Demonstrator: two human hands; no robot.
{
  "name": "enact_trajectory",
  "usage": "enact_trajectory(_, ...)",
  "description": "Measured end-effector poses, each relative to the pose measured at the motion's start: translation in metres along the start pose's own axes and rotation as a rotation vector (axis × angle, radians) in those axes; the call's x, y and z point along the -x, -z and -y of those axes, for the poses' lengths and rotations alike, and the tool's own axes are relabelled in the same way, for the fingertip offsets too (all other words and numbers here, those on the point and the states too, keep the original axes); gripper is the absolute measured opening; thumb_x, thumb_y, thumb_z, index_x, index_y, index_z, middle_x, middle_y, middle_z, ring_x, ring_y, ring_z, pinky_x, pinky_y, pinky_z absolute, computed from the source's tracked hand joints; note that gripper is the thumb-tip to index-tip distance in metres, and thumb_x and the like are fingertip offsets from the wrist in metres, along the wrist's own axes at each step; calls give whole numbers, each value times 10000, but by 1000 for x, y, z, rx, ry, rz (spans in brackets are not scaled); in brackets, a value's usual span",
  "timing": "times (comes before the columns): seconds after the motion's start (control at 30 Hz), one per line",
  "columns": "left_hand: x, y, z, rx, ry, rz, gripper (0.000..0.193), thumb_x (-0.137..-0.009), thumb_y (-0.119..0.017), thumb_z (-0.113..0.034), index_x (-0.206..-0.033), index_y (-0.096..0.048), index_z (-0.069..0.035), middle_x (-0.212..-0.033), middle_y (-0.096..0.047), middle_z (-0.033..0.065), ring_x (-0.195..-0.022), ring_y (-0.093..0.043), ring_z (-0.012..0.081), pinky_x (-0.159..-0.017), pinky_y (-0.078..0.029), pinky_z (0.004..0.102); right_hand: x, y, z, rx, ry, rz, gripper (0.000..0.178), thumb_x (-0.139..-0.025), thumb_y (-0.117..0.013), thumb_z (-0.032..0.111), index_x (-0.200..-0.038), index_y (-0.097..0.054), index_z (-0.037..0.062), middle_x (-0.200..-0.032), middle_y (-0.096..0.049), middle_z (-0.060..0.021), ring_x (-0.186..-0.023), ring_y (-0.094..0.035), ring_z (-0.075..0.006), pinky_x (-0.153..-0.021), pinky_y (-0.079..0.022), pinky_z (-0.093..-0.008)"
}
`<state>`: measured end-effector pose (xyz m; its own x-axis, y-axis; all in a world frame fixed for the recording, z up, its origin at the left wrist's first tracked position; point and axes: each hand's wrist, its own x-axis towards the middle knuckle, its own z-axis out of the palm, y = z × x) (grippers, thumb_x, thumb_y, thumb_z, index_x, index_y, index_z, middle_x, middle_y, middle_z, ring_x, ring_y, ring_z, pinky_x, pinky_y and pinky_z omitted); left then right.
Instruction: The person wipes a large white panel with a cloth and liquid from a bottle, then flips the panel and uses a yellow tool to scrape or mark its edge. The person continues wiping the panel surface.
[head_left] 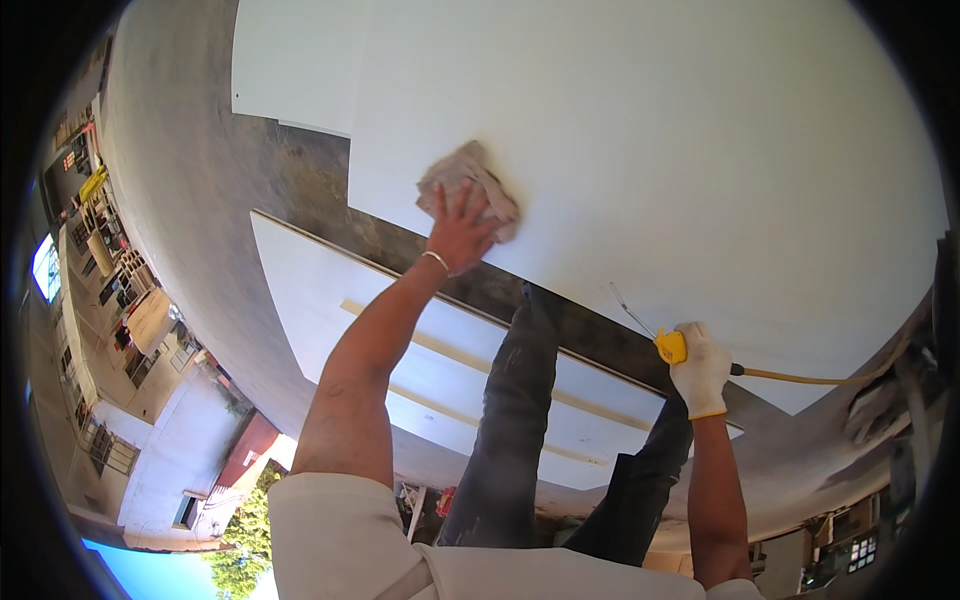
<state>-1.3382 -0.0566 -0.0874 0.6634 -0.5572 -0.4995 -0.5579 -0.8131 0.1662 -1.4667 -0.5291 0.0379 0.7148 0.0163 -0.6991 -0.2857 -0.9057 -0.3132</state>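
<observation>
A crumpled beige rag (475, 190) lies against a large white panel (640, 150), close to its near left edge. Over it my bare left hand (461, 232) presses down, fingers spread across the cloth and holding it against the surface. My right hand (700, 368), in a white glove, is wrapped around a yellow air blow gun (671, 347). The gun's thin metal nozzle (630, 308) points up and left over the panel's near edge. A yellowish hose (810, 378) runs off to the right from its handle. The glove hides most of the grip.
Nearer my legs (510, 420) lies a second white panel (300, 270) with tan strips (435, 348) on it. A dark gap of floor (320, 180) separates the two panels. Another white sheet (290, 60) shows at upper left. Shelves and clutter (130, 290) stand far left.
</observation>
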Motion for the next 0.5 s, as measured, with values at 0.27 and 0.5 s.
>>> enact_trajectory(0.27, -155, 43, -53, 32, 305, -486, 635, -1027, -580, -443, -1635, -413, -360, -1774, -208, 141, -1612, -89, 514, -1170, -3, 853, 14, -13, 5, 45, 60, 196, 303, -798, -764, 90, -1085, -731, 182, -1088, -717, -36, -941, -725, -326, -797, -571, -441)
enact_trajectory(0.5, -19, -30, -80, 98, 7, -196, 701, -903, -727, -387, -1566, -498, -403, -1770, -226, 67, -1631, -67, 476, -1184, -32, 857, -3, 0, 6, 39, -53, 108, 274, -820, -750, 83, -1075, -722, 180, -1104, -717, -27, -947, -724, -342, -805, -569, -452)
